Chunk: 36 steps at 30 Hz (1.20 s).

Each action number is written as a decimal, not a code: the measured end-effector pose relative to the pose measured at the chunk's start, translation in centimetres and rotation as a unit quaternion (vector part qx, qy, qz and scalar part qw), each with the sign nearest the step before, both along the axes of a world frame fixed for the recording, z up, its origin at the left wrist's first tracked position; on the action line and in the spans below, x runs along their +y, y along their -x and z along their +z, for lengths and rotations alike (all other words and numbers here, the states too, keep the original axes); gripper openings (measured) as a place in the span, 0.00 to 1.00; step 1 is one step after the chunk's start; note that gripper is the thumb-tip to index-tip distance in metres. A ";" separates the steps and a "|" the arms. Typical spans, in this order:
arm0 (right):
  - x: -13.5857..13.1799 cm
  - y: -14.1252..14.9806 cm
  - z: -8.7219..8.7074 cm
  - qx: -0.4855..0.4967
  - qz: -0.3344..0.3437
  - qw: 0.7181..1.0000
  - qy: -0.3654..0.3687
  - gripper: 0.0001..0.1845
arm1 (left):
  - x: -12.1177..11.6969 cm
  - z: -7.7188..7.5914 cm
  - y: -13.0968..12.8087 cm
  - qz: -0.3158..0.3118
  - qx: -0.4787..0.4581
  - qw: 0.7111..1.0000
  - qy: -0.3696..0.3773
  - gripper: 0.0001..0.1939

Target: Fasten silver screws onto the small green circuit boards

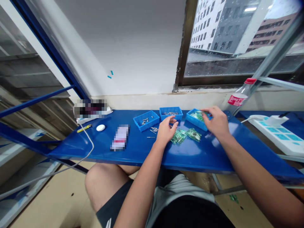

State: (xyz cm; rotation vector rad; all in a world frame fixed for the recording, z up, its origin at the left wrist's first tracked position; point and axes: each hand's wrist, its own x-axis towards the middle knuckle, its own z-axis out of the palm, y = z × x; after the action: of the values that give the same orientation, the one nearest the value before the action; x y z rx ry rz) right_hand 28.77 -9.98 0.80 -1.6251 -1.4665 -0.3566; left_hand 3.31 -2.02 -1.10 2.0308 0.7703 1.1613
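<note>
My left hand (167,130) hovers over the blue table (140,150), its fingers loosely curved and apart from the thumb, with nothing visible in them. Just right of it lie small clear-green packets (179,136), and another green packet (194,135) beside them. My right hand (217,122) reaches over the right blue bin (197,123), thumb and fingers apart at its rim. Green packets (198,115) fill that bin. Thin metal pins (154,129) lie loose left of my left hand. Behind it stands the middle blue bin (171,117), holding similar metal pieces.
The left blue bin (146,123) holds small metal parts. Further left are a phone-like blurred object (120,137), a white oval object (100,127) and a yellow-handled tool (84,128). A bottle (238,98) and a white power strip (277,133) stand right.
</note>
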 end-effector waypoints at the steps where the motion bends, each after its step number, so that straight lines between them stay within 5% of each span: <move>1: 0.2 -0.5 -0.3 -0.026 0.000 0.999 0.032 0.14 | 0.0 0.0 0.0 0.000 0.000 1.000 -0.001 0.17; 6: 0.8 -1.0 -1.4 -0.067 -0.018 0.991 0.112 0.15 | -0.1 0.2 0.1 0.005 0.003 1.000 -0.005 0.16; 12: 0.4 0.1 -0.6 -0.082 -0.054 0.993 0.068 0.18 | -0.1 0.2 0.2 0.008 0.005 1.000 -0.011 0.15; 16: 0.1 2.6 -0.2 -0.071 0.087 0.993 0.040 0.13 | -0.2 0.4 0.3 0.027 0.014 0.999 -0.029 0.14; 20: 0.5 6.1 -0.8 -0.062 0.268 0.956 0.099 0.14 | -0.3 0.6 0.5 0.035 0.015 0.998 -0.052 0.15; 24: 1.3 7.7 -1.8 -0.087 0.337 0.927 0.138 0.16 | -0.4 0.7 0.6 0.046 0.014 0.997 -0.061 0.16; 36: 2.0 7.5 -2.7 -0.084 0.260 0.947 0.169 0.12 | -0.5 0.8 0.5 0.052 0.029 0.996 -0.061 0.17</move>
State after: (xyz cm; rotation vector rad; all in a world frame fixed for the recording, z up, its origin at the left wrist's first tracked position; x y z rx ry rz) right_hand 21.29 -7.94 -1.90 -1.4094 -2.1053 0.0641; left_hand 2.81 -2.48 -0.30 2.1550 0.8608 1.2400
